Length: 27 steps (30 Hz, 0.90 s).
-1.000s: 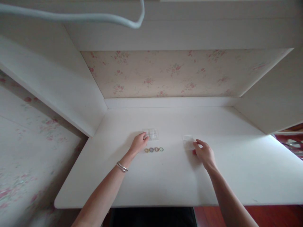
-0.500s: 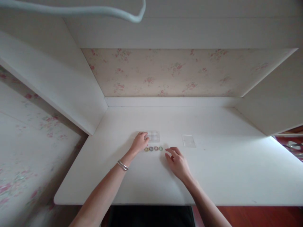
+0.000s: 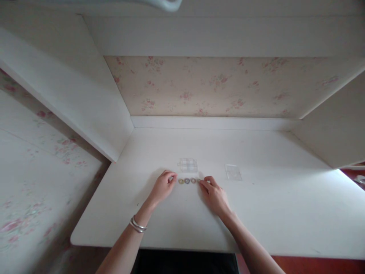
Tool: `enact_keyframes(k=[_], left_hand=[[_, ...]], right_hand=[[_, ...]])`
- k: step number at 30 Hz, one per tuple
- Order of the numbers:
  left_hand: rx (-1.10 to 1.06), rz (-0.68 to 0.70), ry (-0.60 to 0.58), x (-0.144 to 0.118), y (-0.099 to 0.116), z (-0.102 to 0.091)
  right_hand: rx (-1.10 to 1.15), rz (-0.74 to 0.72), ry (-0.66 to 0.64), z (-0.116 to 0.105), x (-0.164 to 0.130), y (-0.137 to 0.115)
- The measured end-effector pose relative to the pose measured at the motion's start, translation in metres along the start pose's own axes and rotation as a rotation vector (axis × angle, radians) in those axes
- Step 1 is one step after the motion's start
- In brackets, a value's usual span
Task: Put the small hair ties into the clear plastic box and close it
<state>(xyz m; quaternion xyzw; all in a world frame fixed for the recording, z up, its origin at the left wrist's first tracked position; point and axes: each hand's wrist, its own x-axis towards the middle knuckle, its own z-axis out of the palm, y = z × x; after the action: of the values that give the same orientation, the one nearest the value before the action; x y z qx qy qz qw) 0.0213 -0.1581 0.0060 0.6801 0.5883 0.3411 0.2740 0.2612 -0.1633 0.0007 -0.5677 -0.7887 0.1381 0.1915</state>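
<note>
A short row of small coloured rings (image 3: 187, 181) lies on the white desk (image 3: 176, 224). My left hand (image 3: 162, 187) rests on the desk just left of the row, fingers loosely curled, fingertips beside the leftmost ring and holding nothing. My right hand (image 3: 214, 195) lies at the row's right end, and its thumb and forefinger pinch the green ring (image 3: 199, 180), which they mostly hide. A small clear compartment box (image 3: 188, 166) sits just behind the rings. Its clear flat lid (image 3: 234, 172) lies apart to the right.
The desk sits in a white alcove with a floral back wall (image 3: 205, 87), a slanted white panel (image 3: 71, 99) on the left and another (image 3: 330, 125) on the right. A pale cord (image 3: 168, 3) hangs at the top. Red floor (image 3: 327, 266) shows below the desk's front edge.
My right hand left the lid and moved left to the right end of the ring row. My left hand let go of the clear box and drew back to the row's left end.
</note>
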Motion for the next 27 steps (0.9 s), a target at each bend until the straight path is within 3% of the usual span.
enact_keyframes(k=[7, 16, 27], left_hand=[[0.103, 0.043, -0.092, -0.015, 0.008, 0.005], [0.383, 0.082, -0.041, -0.018, 0.014, 0.014], [0.305, 0.079, -0.018, -0.02, 0.01, 0.013]], right_hand=[[0.064, 0.022, 0.083, 0.006, -0.003, 0.001], [0.113, 0.07, 0.097, 0.008, -0.003, 0.0], [0.053, 0.055, 0.062, 0.007, -0.003, -0.005]])
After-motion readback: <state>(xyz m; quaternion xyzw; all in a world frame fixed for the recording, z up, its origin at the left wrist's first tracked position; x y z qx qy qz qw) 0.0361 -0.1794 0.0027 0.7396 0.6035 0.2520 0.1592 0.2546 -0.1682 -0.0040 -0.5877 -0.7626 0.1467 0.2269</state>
